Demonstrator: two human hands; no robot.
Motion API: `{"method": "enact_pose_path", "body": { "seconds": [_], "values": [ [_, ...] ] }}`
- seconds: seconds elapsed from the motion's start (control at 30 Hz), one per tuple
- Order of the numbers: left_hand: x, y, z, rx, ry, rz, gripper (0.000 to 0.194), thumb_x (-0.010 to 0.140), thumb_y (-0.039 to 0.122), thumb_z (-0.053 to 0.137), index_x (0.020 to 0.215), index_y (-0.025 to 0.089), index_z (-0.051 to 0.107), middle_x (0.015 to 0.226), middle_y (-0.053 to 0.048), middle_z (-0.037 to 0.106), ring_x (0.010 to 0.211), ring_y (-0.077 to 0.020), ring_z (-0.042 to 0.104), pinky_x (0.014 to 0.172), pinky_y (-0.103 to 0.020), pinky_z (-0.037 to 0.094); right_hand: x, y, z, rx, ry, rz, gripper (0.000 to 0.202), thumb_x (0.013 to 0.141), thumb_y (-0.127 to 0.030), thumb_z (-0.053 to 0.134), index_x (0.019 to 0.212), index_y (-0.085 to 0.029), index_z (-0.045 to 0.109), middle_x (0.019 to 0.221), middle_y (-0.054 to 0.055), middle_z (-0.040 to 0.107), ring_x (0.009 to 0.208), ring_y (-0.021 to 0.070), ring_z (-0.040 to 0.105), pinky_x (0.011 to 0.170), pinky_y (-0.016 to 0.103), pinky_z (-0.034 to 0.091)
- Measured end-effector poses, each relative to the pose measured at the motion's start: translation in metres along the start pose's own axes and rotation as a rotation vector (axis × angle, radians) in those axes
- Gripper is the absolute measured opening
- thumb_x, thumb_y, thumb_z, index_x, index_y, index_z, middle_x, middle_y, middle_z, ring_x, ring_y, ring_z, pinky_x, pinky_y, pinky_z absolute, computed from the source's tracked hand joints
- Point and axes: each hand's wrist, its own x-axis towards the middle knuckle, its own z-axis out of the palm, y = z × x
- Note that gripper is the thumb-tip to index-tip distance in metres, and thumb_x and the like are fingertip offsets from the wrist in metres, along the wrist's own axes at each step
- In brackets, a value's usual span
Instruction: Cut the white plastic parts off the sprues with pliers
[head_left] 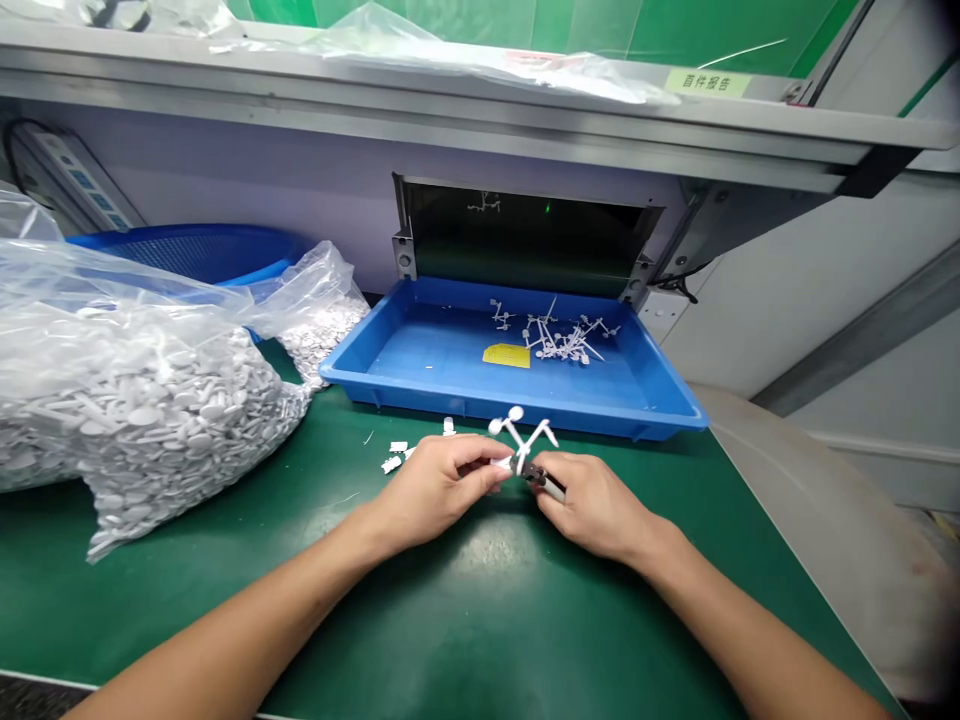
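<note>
Head view, large bag: at the far left, a clear plastic bag, full of small white pieces, many of them flat and round.
Basket: a blue one, standing behind this bag.
Smaller bag: also clear, also with white pieces, near the tray's left corner.
Loose pieces: a few small white bits, lying on the green table, just beside the left hand.
Left hand: thumb and fingers are pinched together on the lower end of the white branched part.
Tray: blue and shallow, behind the hands; inside are a yellow card and, to its right, a loose heap of white branched pieces.
White branched part: held between both hands, above the table before the tray; its thin arms spread upward, two ending in round discs at the left, one bent at the right.
Plier-like tool: dark head against the part's stem, pale handle; whether its jaws are closed, I cannot tell.
Right hand: fingers curled closely around the tool's handle.
</note>
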Motion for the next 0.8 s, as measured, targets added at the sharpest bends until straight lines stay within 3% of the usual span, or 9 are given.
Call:
{"method": "enact_pose_path", "body": {
  "seconds": [0.1,0.23,0.33,0.5,0.6,0.73,0.8],
  "values": [
    [0.001,-0.007,-0.023,0.193,-0.174,0.01,0.019,0.089,0.029,0.057,0.097,0.025,0.074,0.092,-0.002,0.072,0.081,-0.0183,0.066,0.071,-0.024,0.047,0.0,0.007,-0.01,0.013,-0.111,-0.022,0.014,0.081,-0.012,0.053,0.085,-0.023,0.06,0.081,-0.002,0.064,0.073,0.0142,0.057,0.064,0.024,0.036],
    [-0.003,-0.024,-0.049,0.404,-0.227,-0.074,0.02,0.087,0.029,0.057,0.094,0.026,0.074,0.097,-0.004,0.067,0.083,-0.0196,0.064,0.071,-0.025,0.046,-0.002,0.014,-0.021,0.021,-0.182,-0.003,0.01,0.083,-0.017,0.055,0.087,-0.022,0.063,0.082,-0.001,0.064,0.073,0.0144,0.056,0.064,0.024,0.035],
    [-0.004,-0.033,-0.053,0.491,-0.247,-0.088,0.024,0.086,0.033,0.058,0.103,0.025,0.073,0.1,-0.005,0.064,0.085,-0.0201,0.063,0.074,-0.026,0.047,-0.003,0.017,-0.022,0.02,-0.185,0.016,0.009,0.084,-0.019,0.054,0.088,-0.022,0.062,0.084,0.0,0.064,0.075,0.0149,0.056,0.066,0.025,0.035],
    [0.005,-0.029,-0.035,0.615,-0.028,-0.041,0.032,0.095,0.043,0.047,0.096,0.021,0.071,0.091,-0.006,0.063,0.08,-0.0186,0.061,0.072,-0.026,0.045,-0.002,0.019,-0.016,0.015,-0.201,0.017,0.008,0.085,-0.021,0.054,0.088,-0.023,0.061,0.086,-0.001,0.064,0.076,0.0152,0.056,0.066,0.025,0.034],
    [0.011,-0.022,-0.019,0.715,-0.031,-0.077,0.028,0.094,0.039,0.049,0.084,0.02,0.068,0.084,-0.004,0.063,0.074,-0.0182,0.061,0.062,-0.025,0.041,-0.002,0.019,-0.013,0.013,-0.195,0.016,0.009,0.085,-0.021,0.054,0.089,-0.023,0.061,0.086,-0.001,0.064,0.077,0.0153,0.056,0.066,0.025,0.033],
    [0.019,-0.019,0.001,0.794,0.001,-0.193,0.038,0.088,0.055,0.054,0.079,0.019,0.062,0.076,-0.005,0.065,0.067,-0.0214,0.061,0.052,-0.027,0.034,-0.002,0.019,-0.013,0.013,-0.191,0.011,0.011,0.085,-0.02,0.054,0.091,-0.024,0.061,0.086,-0.001,0.064,0.077,0.015,0.056,0.066,0.025,0.033],
    [0.022,-0.023,0.008,0.821,0.017,-0.201,0.039,0.088,0.055,0.053,0.079,0.018,0.061,0.075,-0.006,0.066,0.066,-0.0227,0.061,0.052,-0.027,0.032,-0.002,0.019,-0.013,0.008,-0.189,0.009,0.011,0.085,-0.02,0.054,0.092,-0.024,0.062,0.086,-0.001,0.064,0.077,0.0148,0.055,0.066,0.025,0.033]
  ]
}}
